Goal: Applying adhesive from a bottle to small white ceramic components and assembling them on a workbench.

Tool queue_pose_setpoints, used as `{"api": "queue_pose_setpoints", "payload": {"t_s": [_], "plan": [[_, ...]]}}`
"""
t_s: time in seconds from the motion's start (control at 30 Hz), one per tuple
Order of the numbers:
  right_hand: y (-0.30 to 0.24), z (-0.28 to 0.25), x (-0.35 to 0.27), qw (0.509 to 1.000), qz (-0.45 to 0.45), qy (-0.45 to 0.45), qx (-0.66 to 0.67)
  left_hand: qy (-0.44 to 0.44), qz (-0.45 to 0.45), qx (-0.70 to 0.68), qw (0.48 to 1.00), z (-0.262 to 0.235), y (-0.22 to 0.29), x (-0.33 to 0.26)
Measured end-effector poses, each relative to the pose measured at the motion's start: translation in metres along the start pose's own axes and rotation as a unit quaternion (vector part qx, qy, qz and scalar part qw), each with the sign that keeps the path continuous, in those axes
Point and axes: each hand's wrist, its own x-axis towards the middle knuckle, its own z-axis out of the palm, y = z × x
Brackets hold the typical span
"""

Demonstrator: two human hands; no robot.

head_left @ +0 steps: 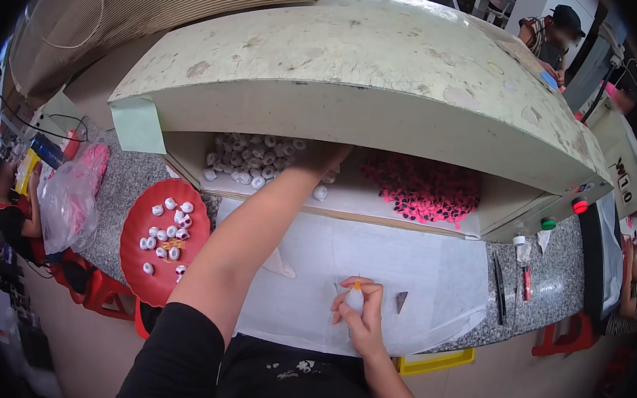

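My left arm stretches forward into the open front of a pale green metal booth (385, 114). Only part of my left hand (329, 156) shows under the booth's upper edge, and its fingers are hidden. Near it lies a pile of small white rounded pieces with dark spots (254, 156). Farther right inside is a heap of small pink and black pieces (431, 189). Over the white paper (329, 248), my right hand (365, 315) is closed around a small white squeeze bottle (355, 299) with a yellow tip pointing away from me.
A red scalloped tray (141, 222) at left carries several white pieces. On the paper sits a small dark pointed piece (400, 301). Right of it are a black tweezer-like tool (500, 288), a red-labelled tube (526, 283) and small capped bottles (547, 224). Other people work nearby.
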Motion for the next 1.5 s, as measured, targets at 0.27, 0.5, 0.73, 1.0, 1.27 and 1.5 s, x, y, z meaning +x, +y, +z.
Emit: {"api": "queue_pose_setpoints", "payload": {"t_s": [0.27, 0.5, 0.73, 1.0, 1.27, 1.5], "plan": [[-0.026, -0.02, -0.006, 0.999, -0.037, 0.015, 0.019, -0.167, -0.298, -0.375, 0.862, -0.074, 0.081, -0.037], [-0.06, -0.016, -0.018, 0.996, -0.035, 0.071, -0.029, -0.075, -0.466, -0.663, 0.581, -0.143, 0.142, -0.147], [-0.069, 0.021, -0.011, 0.977, -0.099, 0.129, 0.141, -0.016, -0.474, -0.714, 0.514, -0.168, 0.162, -0.181], [-0.059, 0.041, -0.017, 0.94, -0.268, 0.155, -0.145, -0.01, -0.392, -0.677, 0.623, -0.179, 0.158, -0.186], [-0.055, 0.045, -0.018, 0.924, -0.302, 0.14, -0.189, 0.006, -0.399, -0.701, 0.59, -0.181, 0.156, -0.185], [-0.054, 0.045, -0.021, 0.916, -0.324, 0.109, -0.209, -0.001, -0.41, -0.735, 0.541, -0.183, 0.156, -0.184]]}}
